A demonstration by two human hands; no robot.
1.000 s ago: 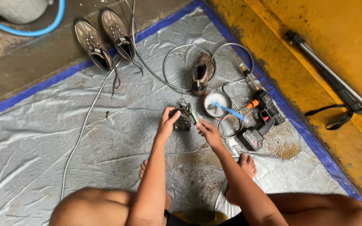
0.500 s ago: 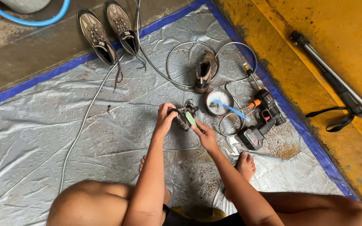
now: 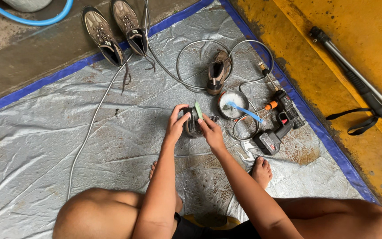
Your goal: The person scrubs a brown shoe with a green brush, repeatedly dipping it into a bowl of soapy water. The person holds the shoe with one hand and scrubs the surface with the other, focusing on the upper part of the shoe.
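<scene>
place: outdoor home yard or work floor | evidence: grey tarp [image 3: 67,146] spread over bare concrete | beyond tarp's top edge: blue hose [image 3: 45,18] | right of tarp: yellow painted floor [image 3: 332,88] | on tarp: cordless sprayer [image 3: 277,128], worn shoes [image 3: 116,31]

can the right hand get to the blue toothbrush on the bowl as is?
Probably yes. The right hand holds a green brush at the shoe, just beside the bowl. The blue toothbrush lies across it uncovered, but the fingers are occupied.

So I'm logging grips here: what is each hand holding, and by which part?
Left hand grips the dark shoe by its side; right hand holds a green brush by its lower end.
</scene>
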